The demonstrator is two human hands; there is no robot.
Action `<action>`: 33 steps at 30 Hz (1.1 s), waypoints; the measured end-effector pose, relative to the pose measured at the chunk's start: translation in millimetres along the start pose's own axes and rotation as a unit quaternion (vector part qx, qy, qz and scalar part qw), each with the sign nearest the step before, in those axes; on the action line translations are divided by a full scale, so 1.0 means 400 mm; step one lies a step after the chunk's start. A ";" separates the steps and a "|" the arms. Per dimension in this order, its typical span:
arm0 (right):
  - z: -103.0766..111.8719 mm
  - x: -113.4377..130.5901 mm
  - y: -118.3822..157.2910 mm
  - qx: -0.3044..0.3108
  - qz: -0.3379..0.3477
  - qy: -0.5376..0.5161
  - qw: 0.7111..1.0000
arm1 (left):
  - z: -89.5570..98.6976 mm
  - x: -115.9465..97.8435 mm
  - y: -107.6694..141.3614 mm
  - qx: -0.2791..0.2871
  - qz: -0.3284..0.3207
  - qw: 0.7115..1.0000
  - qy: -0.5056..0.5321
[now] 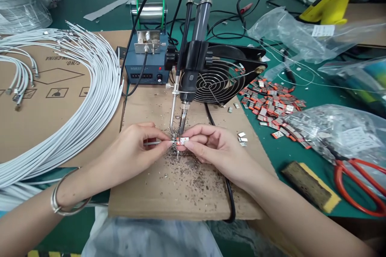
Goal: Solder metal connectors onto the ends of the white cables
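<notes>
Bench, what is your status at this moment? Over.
Left hand pinching white cable. Right hand pinching small connector at its end. Soldering iron just above, contact unclear. Crumbs littering the cardboard.

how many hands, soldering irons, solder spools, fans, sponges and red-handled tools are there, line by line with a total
Left hand and right hand: 2
Soldering iron: 1
Solder spool: 1
Fan: 1
Sponge: 1
Red-handled tool: 1
Total: 7
</notes>
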State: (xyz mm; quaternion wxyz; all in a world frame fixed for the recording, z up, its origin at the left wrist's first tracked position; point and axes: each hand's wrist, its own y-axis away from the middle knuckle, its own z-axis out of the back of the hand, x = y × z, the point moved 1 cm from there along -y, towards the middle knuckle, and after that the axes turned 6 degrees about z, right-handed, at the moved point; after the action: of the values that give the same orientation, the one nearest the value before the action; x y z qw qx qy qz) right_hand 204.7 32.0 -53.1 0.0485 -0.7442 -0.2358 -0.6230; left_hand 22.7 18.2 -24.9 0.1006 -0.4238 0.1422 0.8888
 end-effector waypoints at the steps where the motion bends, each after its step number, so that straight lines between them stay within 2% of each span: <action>1: 0.000 0.001 0.001 0.000 0.000 0.000 1.000 | 0.000 0.000 0.001 -0.001 -0.001 1.000 0.001; 20: 0.000 0.002 0.007 0.012 0.015 -0.006 1.000 | -0.003 0.005 0.004 -0.005 -0.010 1.000 -0.001; 28: -0.003 0.002 0.008 -0.008 0.007 0.024 1.000 | -0.004 0.007 0.006 -0.001 -0.013 0.998 -0.065; 33: -0.003 0.010 0.040 0.008 -0.009 0.034 0.999 | -0.011 -0.014 0.036 0.004 -0.057 0.993 -0.107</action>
State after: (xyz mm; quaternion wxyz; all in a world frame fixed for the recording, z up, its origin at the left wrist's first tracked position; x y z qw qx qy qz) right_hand 210.7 18.7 -45.5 0.0566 -0.7202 -0.2452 -0.6465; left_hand 24.9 3.0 -20.7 0.1675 -0.3333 0.1100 0.9213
